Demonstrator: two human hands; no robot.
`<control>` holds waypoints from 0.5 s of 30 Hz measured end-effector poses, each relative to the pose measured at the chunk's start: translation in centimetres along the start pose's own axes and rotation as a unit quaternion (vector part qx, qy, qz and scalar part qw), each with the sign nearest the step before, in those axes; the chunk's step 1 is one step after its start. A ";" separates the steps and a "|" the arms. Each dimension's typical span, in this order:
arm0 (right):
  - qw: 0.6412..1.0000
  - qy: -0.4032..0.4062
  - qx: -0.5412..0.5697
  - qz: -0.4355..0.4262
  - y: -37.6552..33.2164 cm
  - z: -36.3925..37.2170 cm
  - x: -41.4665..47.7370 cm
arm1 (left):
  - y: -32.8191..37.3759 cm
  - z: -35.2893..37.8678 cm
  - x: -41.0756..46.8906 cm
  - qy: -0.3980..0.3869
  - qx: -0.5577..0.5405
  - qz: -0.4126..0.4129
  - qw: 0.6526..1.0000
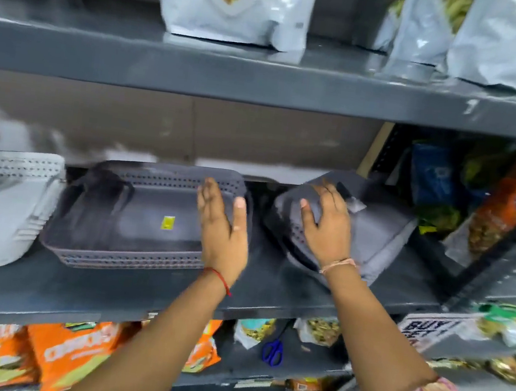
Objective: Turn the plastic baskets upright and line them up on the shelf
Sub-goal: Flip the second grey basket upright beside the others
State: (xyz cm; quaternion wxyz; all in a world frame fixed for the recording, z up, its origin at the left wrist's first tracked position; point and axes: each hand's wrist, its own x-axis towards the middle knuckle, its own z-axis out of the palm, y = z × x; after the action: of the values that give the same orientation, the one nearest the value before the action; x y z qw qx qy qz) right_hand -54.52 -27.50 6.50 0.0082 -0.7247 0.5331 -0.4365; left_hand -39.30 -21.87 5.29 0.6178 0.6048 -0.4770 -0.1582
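Note:
A stack of dark grey plastic baskets point(137, 213) sits upright in the middle of the grey shelf point(140, 298), with a yellow sticker inside. My left hand point(223, 227) grips its right rim, thumb over the edge. To the right, another dark grey basket stack point(379, 229) lies tilted and bottom-up against the shelf post. My right hand point(327, 226) rests flat on its perforated left end, fingers spread. A stack of white baskets point(2, 203) stands at the far left of the same shelf.
Silver snack bags point(235, 1) stand on the shelf above. Orange and blue snack packets point(508, 206) crowd the neighbouring bay at right. Below are orange packets point(68, 354) and blue scissors point(273, 351). A dark upright post point(485, 265) bounds the shelf's right side.

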 end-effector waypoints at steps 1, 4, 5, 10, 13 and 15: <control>1.000 -0.008 -0.012 0.011 1.8 -1.1 -0.2 | 0.3 2.3 -1.9 -0.015 -0.015 -0.002 1.000; 0.992 -0.031 -0.060 0.103 12.4 -6.6 -0.6 | 3.6 14.0 -9.8 -0.086 -0.044 -0.076 0.992; 0.988 -0.037 -0.080 0.124 14.5 -7.1 -0.7 | 4.2 16.0 -11.4 -0.087 -0.053 -0.115 0.988; 0.982 -0.074 -0.080 0.153 14.9 -4.6 -1.5 | 3.7 17.7 -11.3 -0.066 -0.060 -0.184 0.979; 0.983 -0.081 -0.045 0.160 14.5 -3.6 -2.3 | 3.0 17.9 -10.6 -0.064 -0.062 -0.194 0.977; 0.986 -0.067 -0.038 0.147 13.9 -3.7 -3.4 | 2.8 17.8 -10.9 -0.066 -0.070 -0.187 0.978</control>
State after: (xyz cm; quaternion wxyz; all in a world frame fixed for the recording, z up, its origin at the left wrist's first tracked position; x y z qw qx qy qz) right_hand -67.68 -29.17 -0.01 0.0805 -0.6662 0.6480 -0.3602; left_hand -59.68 -23.42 0.17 0.5852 0.6269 -0.3827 -0.3436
